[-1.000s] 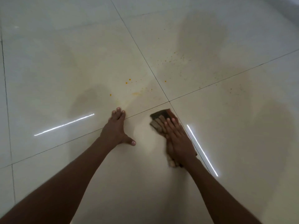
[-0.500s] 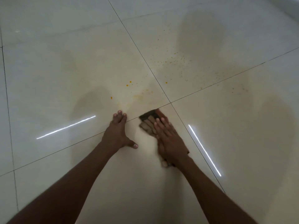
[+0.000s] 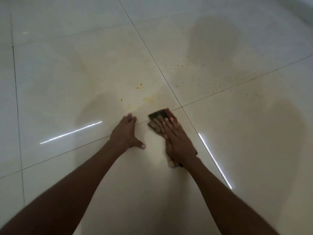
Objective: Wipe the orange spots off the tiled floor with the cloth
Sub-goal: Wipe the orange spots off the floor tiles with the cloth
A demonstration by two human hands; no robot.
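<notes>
My right hand (image 3: 177,139) presses flat on a folded brown and dark cloth (image 3: 159,117) lying on the cream tiled floor (image 3: 67,82), just below a grout crossing. The cloth's far end sticks out past my fingertips; its near end shows under my wrist. My left hand (image 3: 126,133) rests flat on the tile to the left of the cloth, fingers together, thumb spread. A few orange spots (image 3: 139,86) and a yellowish smear (image 3: 147,99) lie just beyond both hands. Many fine orange specks (image 3: 184,62) dot the tile further right.
Dark grout lines (image 3: 152,55) cross the glossy floor. Two bright streaks of reflected light (image 3: 71,132) lie left and right of my hands. Soft shadows fall across the tiles on the right.
My right hand has slid the cloth to the left and slightly forward, up to the grout line. My left hand has stayed planted in the same place.
</notes>
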